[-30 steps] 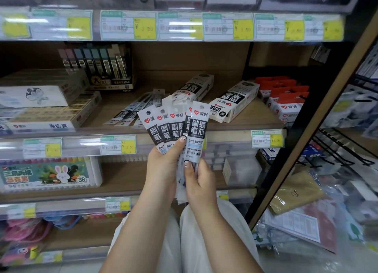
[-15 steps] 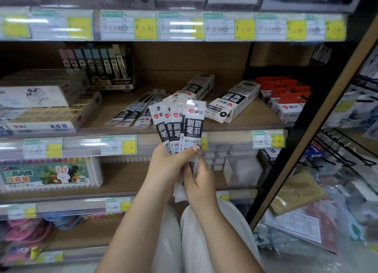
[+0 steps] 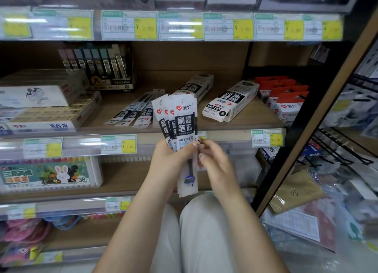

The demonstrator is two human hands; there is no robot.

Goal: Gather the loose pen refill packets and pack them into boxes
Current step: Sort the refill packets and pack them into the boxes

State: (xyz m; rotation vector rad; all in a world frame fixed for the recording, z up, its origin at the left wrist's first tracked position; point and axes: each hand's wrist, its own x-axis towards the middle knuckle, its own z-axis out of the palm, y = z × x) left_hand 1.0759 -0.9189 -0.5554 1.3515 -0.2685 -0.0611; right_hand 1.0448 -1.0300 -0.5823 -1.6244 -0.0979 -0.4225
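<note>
Head view: the left hand (image 3: pixel 170 160) sits at the centre of the frame and grips a fan of pen refill packets (image 3: pixel 180 127), its thumb curled across the front of the foremost one near the "GR1103" print. The packets stand almost upright, overlapped, white tops at twelve o'clock and clear tails hanging toward six o'clock past the palm. The right hand (image 3: pixel 214 162) is just at three o'clock of the bundle, blurred; its fingers (image 3: pixel 201 150) are curled in toward the packets' right edge, but whether they pinch the packets or merely touch them cannot be told.

On the wooden shelf (image 3: pixel 235 123) behind the hands, more loose refill packets (image 3: pixel 133 113) lie flat at ten o'clock of the held fan. Two black-and-white refill boxes lie on the same shelf: one box (image 3: pixel 196 86) at twelve o'clock, partly hidden by the fan, and an open-ended box (image 3: pixel 231 101) at two o'clock. Red-topped packs (image 3: pixel 284 97) stand at three o'clock of that box. A carton of pencil-lead tubes (image 3: pixel 98 68) stands at eleven o'clock near the shelf's back. A crayon set with a rabbit (image 3: pixel 47 174) sits on the lower shelf at eight o'clock.
</note>
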